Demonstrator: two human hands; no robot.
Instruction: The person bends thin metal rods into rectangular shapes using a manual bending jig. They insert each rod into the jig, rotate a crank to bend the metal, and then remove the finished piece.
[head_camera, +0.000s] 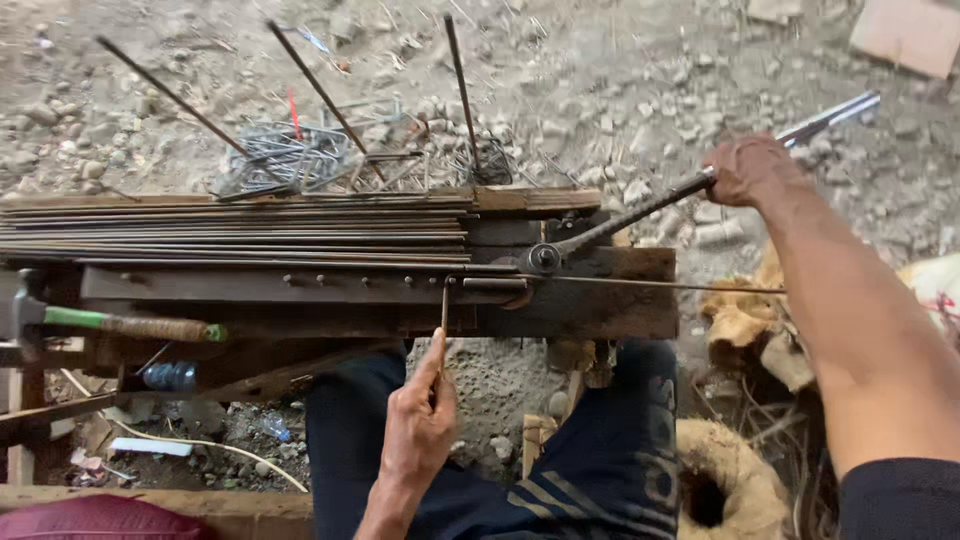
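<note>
The left hand (420, 420) pinched 1 thin steel rod (444, 318) between thumb and fingers (432, 372), just below the front edge of the wooden counter (600, 310). That short leg of the rod stood nearly upright, its long axis running from the hand up to the counter's metal rail (300, 283); from there 1 long straight run of the same rod lay level and pointed right, past the counter's right end. The right hand (750, 170) was clenched around 1 long bending lever (690, 185), whose axis slanted from the pivot bolt (543, 258) on the counter up and to the right, its bright end reaching beyond the hand. On the counter's far half lay 1 bundle of straight rods (240, 230), all pointing left to right; too many to count. Behind the counter, 3 dark bars (320, 90) stuck up from the stony ground beside 1 heap of bent wire stirrups (285, 160). At the counter's left end sat 1 hammer with a green handle (120, 323).
</note>
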